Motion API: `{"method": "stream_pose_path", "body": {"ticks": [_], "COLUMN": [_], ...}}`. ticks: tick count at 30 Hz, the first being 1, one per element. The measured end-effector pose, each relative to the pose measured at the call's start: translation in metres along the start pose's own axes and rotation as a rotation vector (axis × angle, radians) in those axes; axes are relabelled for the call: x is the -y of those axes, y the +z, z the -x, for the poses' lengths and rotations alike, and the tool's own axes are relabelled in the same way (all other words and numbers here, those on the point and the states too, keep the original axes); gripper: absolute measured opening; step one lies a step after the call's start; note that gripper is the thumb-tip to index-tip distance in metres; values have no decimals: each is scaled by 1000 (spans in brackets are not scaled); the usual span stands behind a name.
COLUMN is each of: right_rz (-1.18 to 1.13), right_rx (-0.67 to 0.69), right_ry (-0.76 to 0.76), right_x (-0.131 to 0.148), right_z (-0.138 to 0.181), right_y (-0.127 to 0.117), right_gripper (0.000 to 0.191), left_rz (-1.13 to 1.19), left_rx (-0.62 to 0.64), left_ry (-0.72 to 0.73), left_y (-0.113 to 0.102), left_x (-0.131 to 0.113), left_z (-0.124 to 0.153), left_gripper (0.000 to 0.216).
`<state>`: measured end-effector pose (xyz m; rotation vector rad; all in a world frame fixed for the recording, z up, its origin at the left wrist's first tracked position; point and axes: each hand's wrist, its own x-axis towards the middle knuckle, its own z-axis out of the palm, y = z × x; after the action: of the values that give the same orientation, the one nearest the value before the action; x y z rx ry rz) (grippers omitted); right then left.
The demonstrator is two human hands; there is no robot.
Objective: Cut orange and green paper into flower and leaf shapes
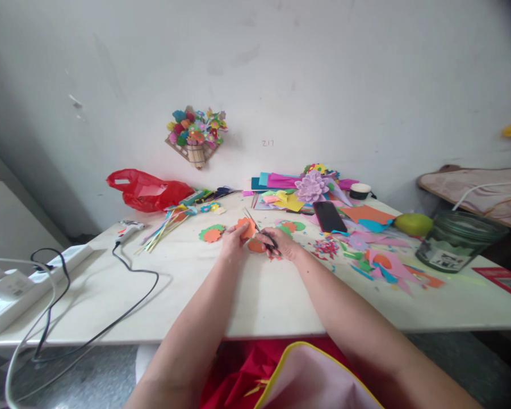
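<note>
orange, thin and scalloped at the edge, a small flat cut-out [247,228] is held over the middle of the pale, smooth-topped table [187,295], pinched between the thumb and fingers of the left hand [235,238]. the right hand [283,243] is closed round the dark handles of slim metal-bladed scissors [271,241], tips pointing away from the body; gripping the piece by its near left side presumably leaves its right edge free for the blades and keeps the fingertips clear of them. a green-and-orange group of scalloped flat shapes [212,234] lies left of the left hand, perhaps to stay within reach, and a heap of tiny red, white and blue snippets [326,247] lies beyond the right hand, likely kept off the working spot.

the left fingers cover part of the cut-out, and the right ones part of the handle loops. i cannot tell whether the blades are parted or touch the edge. another orange flat piece [256,246] is half hidden beneath the scissors. the crumpled red plastic bag [149,193] conceals any contents, the green glass jar's [460,236] label is too blurred to read, and the long white power strip [41,284] runs out of view.
</note>
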<state>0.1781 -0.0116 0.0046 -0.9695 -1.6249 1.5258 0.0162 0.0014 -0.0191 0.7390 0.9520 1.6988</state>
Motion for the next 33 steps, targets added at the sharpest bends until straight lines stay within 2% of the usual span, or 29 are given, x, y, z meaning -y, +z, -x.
{"method": "stream_pose_path", "body": {"ticks": [8,23,33], "right_rz": [-18,-18,16], "right_rx": [-14,-24,-20], "right_ry": [-4,-6,-8], "right_x": [3,1,-3], "right_z": [1,0,-2], "right_y": [2,2,1], "right_gripper": [25,25,33], "left_rz": [-2,-19,-19], "left_rx": [51,85,116], "left_ry": [-3,-53,-59], "left_y": [-2,-1,0], "left_x": [0,-2,-4], "left_z": [0,3,6], "left_gripper": [32,29,24]}}
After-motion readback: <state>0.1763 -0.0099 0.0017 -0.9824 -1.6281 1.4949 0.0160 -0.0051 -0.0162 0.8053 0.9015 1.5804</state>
